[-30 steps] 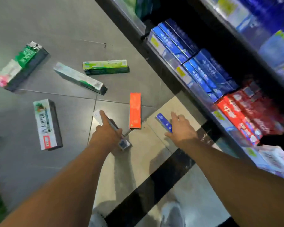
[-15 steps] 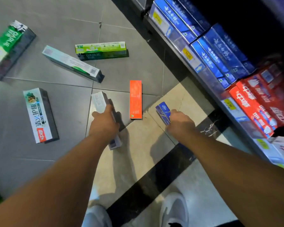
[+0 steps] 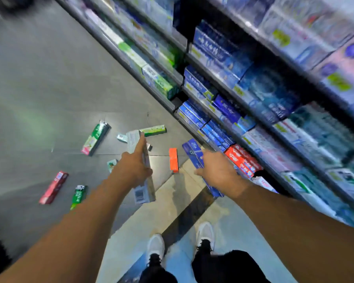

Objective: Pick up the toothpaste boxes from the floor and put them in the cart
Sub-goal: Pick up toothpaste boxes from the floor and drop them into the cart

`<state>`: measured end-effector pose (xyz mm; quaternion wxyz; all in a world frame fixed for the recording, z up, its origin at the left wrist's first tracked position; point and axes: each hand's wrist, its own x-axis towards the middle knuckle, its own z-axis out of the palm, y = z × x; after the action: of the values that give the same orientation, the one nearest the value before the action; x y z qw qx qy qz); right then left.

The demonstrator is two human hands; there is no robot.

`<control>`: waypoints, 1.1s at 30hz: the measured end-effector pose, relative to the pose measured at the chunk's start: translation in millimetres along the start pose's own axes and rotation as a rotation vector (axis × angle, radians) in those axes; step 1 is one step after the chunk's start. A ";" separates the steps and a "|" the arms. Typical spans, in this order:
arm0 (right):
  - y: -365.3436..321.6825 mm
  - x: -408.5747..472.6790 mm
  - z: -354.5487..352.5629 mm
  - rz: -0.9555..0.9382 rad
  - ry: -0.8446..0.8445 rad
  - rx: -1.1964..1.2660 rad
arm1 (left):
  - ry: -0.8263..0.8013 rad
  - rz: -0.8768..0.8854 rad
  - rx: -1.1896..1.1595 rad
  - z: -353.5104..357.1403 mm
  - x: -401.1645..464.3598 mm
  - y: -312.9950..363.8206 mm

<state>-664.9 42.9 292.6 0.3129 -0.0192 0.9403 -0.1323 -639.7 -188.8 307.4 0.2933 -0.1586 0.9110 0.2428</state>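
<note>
The white box (image 3: 141,170) was gripped in the left hand (image 3: 131,170) and the blue box (image 3: 196,158) in the right hand (image 3: 219,172), both lifted just either side of the orange box (image 3: 173,162) on the floor. With each long box held near one end (no cart in view), either might have tipped loose, or the orange box been kicked.

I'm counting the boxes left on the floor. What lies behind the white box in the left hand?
Behind the white box gripped by the left hand, parts of a pale teal box and a green box show on the floor. Anything directly under it is covered.
</note>
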 end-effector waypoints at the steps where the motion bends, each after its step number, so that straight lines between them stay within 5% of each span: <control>1: -10.8 -23.5 -25.7 -0.006 0.018 0.003 | 0.024 0.050 0.002 -27.9 -23.0 12.9; 8: -51.0 -169.1 -160.6 0.060 0.218 0.180 | 0.062 0.107 -0.061 -171.3 -143.4 85.3; 15: -27.6 -298.2 -210.5 0.191 0.420 0.431 | -0.122 0.462 0.011 -211.1 -217.6 169.3; 26: 101.1 -511.0 -199.4 0.537 0.657 0.682 | -0.370 0.964 0.322 -110.9 -358.3 330.2; 33: 207.3 -682.9 -117.9 0.839 0.810 0.812 | -0.534 1.244 0.484 40.3 -498.1 425.7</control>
<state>-176.5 352.0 727.6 -0.0544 0.5134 0.7871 -0.3375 -417.6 259.9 732.0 0.3405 0.5242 0.7579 0.1869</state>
